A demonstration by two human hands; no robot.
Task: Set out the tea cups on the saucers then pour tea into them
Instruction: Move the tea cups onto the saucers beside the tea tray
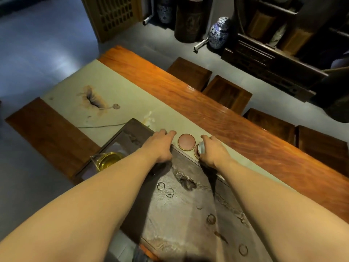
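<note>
Tea cup (201, 147): small, pale, in the right hand (213, 151), fingers wrapped around it from above, thumb side toward the left hand. It sits over a saucer (196, 150) that is mostly hidden under the cup and hand; only a sliver of the rim shows, so contact between cup and saucer cannot be told.

Just to the left of the right hand: a second saucer (186, 142), round, reddish with a gold rim, bare, lying flat on the pale table runner (117, 87).

Left hand (160, 144): beyond that saucer, palm down, fingers curled over the far edge of the dark stone tea tray (181, 214). Whether it grips anything underneath cannot be told.

Near the left forearm, at the tray's left corner: a glass pitcher (107, 160) holding yellow tea.

The runner covers the wooden counter (236, 118). Wet ring marks (210, 219) on the tray, between both forearms. Wooden stools (227, 93) stand along the counter's far side.
</note>
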